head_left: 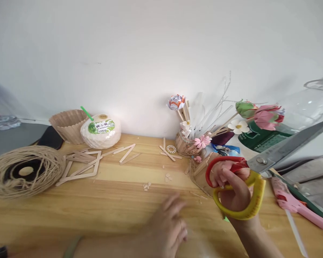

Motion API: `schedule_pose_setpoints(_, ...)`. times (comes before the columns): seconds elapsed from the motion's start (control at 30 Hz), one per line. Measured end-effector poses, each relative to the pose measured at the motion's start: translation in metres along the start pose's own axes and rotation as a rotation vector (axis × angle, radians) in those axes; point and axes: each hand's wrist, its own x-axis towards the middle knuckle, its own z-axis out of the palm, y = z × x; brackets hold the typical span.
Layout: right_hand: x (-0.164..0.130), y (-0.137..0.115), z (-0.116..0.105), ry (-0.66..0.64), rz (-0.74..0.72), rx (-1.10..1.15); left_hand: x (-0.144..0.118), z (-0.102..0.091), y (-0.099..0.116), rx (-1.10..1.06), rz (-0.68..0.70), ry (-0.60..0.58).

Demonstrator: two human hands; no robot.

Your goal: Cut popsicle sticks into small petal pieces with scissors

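Raised at the right, my right hand grips a large pair of scissors by its red and yellow handles. The blades point up and to the right, lying almost together. Low over the wooden table, my left hand is blurred by motion; its fingers look loosely apart and I see nothing in them. Small cut wood bits lie beyond it. Behind the scissors handles stands a stick-covered container, partly hidden by my right hand.
A twine coil, several craft sticks, a pleated cup and a wrapped coconut with a green straw are at left. At right are paper flowers, a ring among sticks and a pink glue gun.
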Motion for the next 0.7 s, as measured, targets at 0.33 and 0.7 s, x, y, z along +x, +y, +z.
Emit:
schedule_pose_setpoints(0.33,0.004,-0.032,0.009,0.054,-0.111,0.04,0.061,0.024,0.015,0.083,0.039,-0.043)
schedule_pose_setpoints(0.7,-0.018,-0.019,-0.012,-0.17,0.241,-0.221,0.015,-0.036,-0.005,-0.392,-0.189,0.317)
